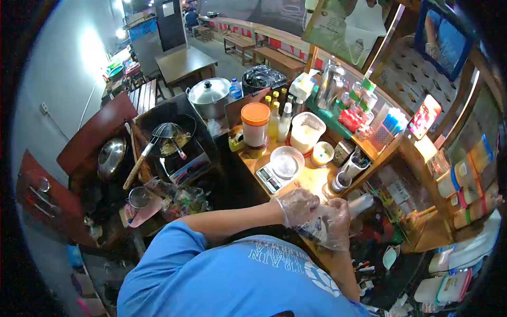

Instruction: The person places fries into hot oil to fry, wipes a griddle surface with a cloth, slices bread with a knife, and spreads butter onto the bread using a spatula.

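Note:
Both hands wear clear plastic gloves and are close together at the front edge of the wooden counter (253, 161). My left hand (301, 207) is closed, its fingers bent at the top of a white-and-blue plastic packet (315, 228). My right hand (336, 226) closes around the packet's other side, and its fingers partly hide it. A clear, whitish plastic piece (361, 205) sticks out beyond the right hand; I cannot tell whether it belongs to the packet. Just ahead, a kitchen scale (269, 178) carries a white bowl (287, 162).
An orange-lidded tub (255, 124), bottles (284, 122) and a white container (307, 132) line the counter's back. On the left, a strainer (166, 132) rests over a wok (185, 127) on the stove. A phone (425, 117) stands on the right shelf.

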The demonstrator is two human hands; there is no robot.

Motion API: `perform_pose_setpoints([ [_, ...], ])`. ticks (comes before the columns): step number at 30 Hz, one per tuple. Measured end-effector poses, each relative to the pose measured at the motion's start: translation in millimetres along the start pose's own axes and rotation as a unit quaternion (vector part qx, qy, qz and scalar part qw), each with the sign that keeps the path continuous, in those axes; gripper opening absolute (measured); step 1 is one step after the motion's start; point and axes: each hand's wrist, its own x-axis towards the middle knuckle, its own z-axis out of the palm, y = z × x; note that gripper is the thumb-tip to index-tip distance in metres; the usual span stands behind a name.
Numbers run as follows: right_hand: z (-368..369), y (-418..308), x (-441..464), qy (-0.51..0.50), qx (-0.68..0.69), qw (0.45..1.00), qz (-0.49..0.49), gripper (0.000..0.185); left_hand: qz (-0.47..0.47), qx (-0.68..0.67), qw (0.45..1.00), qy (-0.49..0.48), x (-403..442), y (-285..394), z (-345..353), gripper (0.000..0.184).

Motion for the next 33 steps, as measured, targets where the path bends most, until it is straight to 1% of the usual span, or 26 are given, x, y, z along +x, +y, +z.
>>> perform_pose_setpoints([
  [2,0,2,-13,0.107,-0.147,0.976,-0.122,0.047,0.014,0.003,1.000,-0.017,2,3,-3,0.021],
  [3,-2,19,-18,0.109,-0.147,0.975,-0.124,0.047,0.026,0.004,0.999,-0.039,2,5,-3,0.021],
  [4,-1,42,-20,0.070,-0.140,0.984,-0.088,0.050,0.080,0.019,0.996,-0.016,1,3,0,0.021],
  [5,-2,62,-23,0.031,-0.132,0.989,-0.051,0.053,0.082,0.018,0.996,-0.016,2,1,3,0.021],
  [7,-4,50,-21,-0.040,-0.301,0.931,-0.204,0.052,0.126,-0.028,0.992,0.007,2,2,13,0.021],
  [9,-2,62,-16,-0.053,-0.143,0.988,0.008,0.044,0.155,0.015,0.988,-0.023,-2,8,2,0.020],
  [10,-2,45,-14,-0.031,-0.139,0.990,-0.014,0.035,0.091,-0.029,0.995,0.017,-5,-3,13,0.020],
  [11,-5,30,-9,-0.026,-0.142,0.990,-0.006,0.035,0.026,-0.073,0.995,0.054,-9,-9,21,0.020],
  [12,-8,17,-5,-0.073,-0.166,0.983,0.019,0.031,-0.035,-0.090,0.993,0.067,-14,-12,20,0.019],
  [13,-12,12,-2,-0.119,-0.187,0.974,0.047,0.029,-0.027,-0.079,0.986,0.146,-20,-28,34,0.016],
  [14,-16,22,0,-0.109,-0.188,0.974,0.061,0.029,-0.059,-0.094,0.981,0.156,-25,-30,33,0.014],
  [15,-20,42,1,-0.156,-0.187,0.967,-0.071,0.028,-0.093,-0.110,0.976,0.164,-28,-31,32,0.013],
  [17,-24,58,1,-0.193,-0.184,0.946,-0.185,0.027,-0.101,-0.088,0.972,0.195,-30,-25,33,0.011],
  [18,-22,63,2,-0.170,0.013,0.985,-0.009,0.026,-0.162,-0.131,0.963,0.173,-28,-18,34,0.013],
  [19,-19,67,3,-0.131,0.212,0.954,0.165,0.026,-0.187,-0.169,0.952,0.172,-26,-25,46,0.014],
  [21,-1,105,5,-0.031,0.178,0.972,0.152,0.025,-0.166,-0.144,0.966,0.133,-10,-18,47,0.014],
  [23,1,101,14,-0.096,-0.060,0.994,0.007,0.026,-0.192,-0.154,0.964,0.096,5,-16,54,0.018],
  [24,5,94,17,-0.085,0.091,0.992,0.034,0.025,-0.193,-0.158,0.964,0.089,8,-23,58,0.018],
  [25,5,86,19,-0.069,0.239,0.967,0.057,0.024,-0.166,-0.192,0.960,0.115,10,-34,61,0.017],
  [26,-2,75,20,-0.068,0.312,0.947,0.032,0.018,-0.138,-0.225,0.954,0.144,12,-34,56,0.017],
  [27,-6,75,23,-0.064,0.312,0.947,0.034,0.018,-0.152,-0.230,0.947,0.162,11,-31,52,0.013],
  [29,-14,74,25,-0.038,0.446,0.892,0.069,0.024,-0.201,-0.377,0.881,0.205,9,-30,64,0.013],
  [30,-15,72,24,-0.005,0.351,0.934,0.073,0.024,-0.201,-0.377,0.882,0.201,11,-33,69,0.013],
  [31,-16,67,23,0.026,0.251,0.964,0.085,0.024,-0.223,-0.425,0.854,0.201,14,-37,74,0.016],
  [32,-15,49,24,0.017,0.295,0.950,0.102,0.023,-0.245,-0.473,0.822,0.200,17,-40,79,0.019],
  [33,-15,40,28,0.008,0.338,0.934,0.118,0.023,-0.246,-0.473,0.823,0.196,22,-42,84,0.019],
])
